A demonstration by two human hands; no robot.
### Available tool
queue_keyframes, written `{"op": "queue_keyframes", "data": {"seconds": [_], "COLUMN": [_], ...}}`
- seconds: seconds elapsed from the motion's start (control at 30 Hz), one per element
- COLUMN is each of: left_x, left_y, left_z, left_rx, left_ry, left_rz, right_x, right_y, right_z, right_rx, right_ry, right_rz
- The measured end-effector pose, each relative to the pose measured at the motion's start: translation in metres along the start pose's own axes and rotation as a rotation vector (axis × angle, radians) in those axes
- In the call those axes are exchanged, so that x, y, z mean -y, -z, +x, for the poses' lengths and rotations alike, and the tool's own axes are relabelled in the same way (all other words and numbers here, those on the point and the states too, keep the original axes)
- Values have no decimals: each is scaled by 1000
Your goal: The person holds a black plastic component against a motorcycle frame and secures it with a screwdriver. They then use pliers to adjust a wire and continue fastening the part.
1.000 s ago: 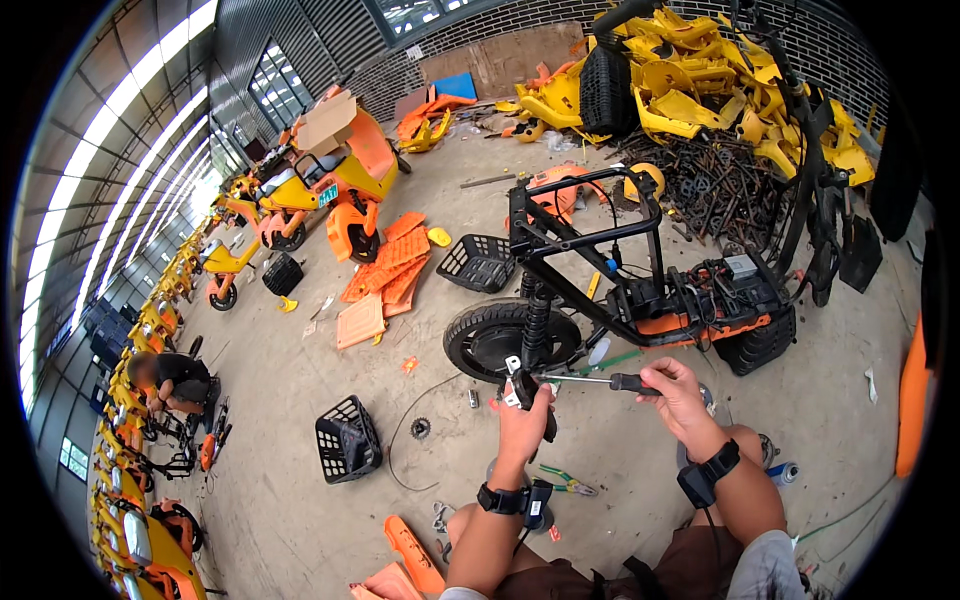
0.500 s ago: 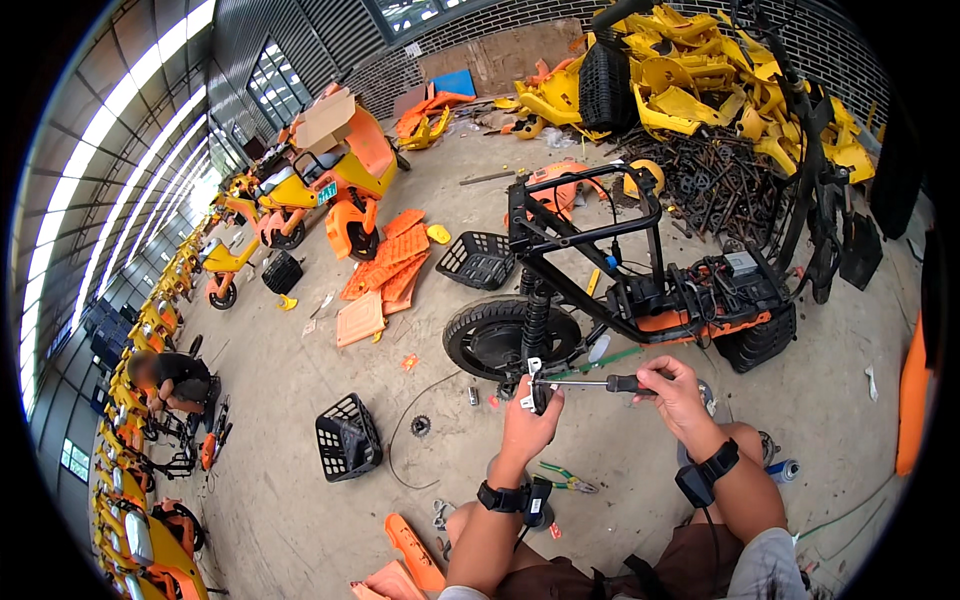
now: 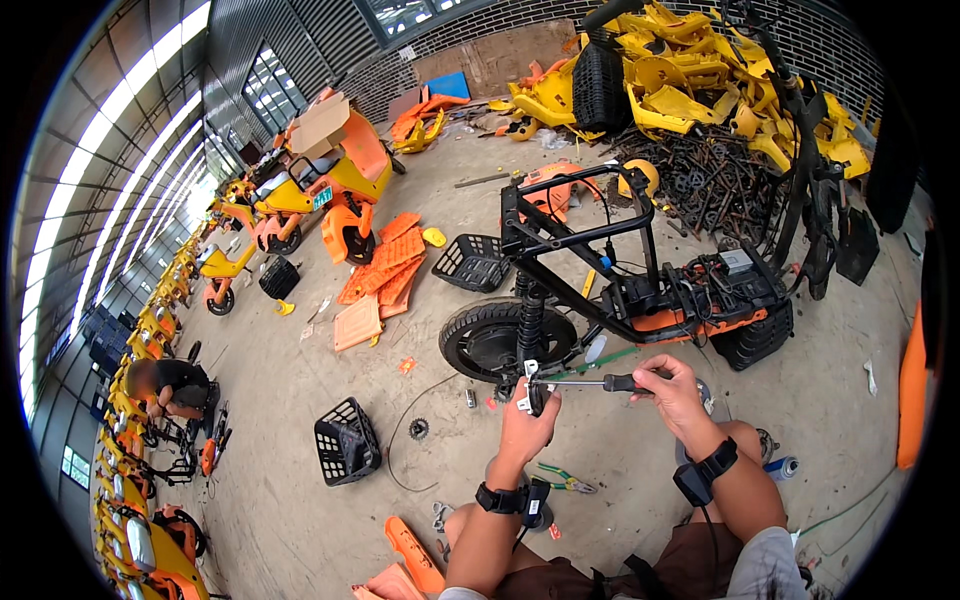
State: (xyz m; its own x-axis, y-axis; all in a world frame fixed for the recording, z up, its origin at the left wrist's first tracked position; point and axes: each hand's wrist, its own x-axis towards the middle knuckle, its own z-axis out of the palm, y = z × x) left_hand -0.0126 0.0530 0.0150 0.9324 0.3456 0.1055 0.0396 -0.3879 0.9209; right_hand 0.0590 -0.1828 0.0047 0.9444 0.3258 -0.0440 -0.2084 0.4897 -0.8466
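Left hand point(image 3: 525, 428): grasping a small black-and-silver part point(image 3: 532, 388)
Right hand point(image 3: 670, 390): grasping a screwdriver point(image 3: 619, 383), shaft toward the part
Floor point(image 3: 270, 420): pliers point(image 3: 567, 481)

Left hand point(image 3: 526, 430) grips a small silver-and-black part point(image 3: 531, 370), near the wheel point(image 3: 475, 350) of a stripped black scooter frame point(image 3: 576, 294). Right hand point(image 3: 676, 395) holds a screwdriver point(image 3: 619, 383) by its dark handle, shaft roughly level, tip at the part. Green-handled pliers point(image 3: 568, 484) and a small sprocket point(image 3: 418, 428) lie on the concrete floor point(image 3: 290, 400). Second person point(image 3: 180, 385) crouches far left, by yellow-orange scooters point(image 3: 170, 568).
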Motion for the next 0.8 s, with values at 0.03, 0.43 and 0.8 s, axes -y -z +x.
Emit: {"op": "queue_keyframes", "data": {"seconds": [0.03, 0.43, 0.8], "left_x": [0, 1, -2], "left_y": [0, 3, 7], "left_z": [0, 1, 0], "left_rx": [0, -8, 44], "left_ry": [2, -5, 30], "left_rz": [-12, 81, 231], "right_x": [0, 2, 17], "right_y": [1, 2, 5], "right_z": [0, 2, -3], "right_rx": [5, 24, -5], "right_ry": [8, 103, 33], "right_rz": [-6, -34, -230]}}
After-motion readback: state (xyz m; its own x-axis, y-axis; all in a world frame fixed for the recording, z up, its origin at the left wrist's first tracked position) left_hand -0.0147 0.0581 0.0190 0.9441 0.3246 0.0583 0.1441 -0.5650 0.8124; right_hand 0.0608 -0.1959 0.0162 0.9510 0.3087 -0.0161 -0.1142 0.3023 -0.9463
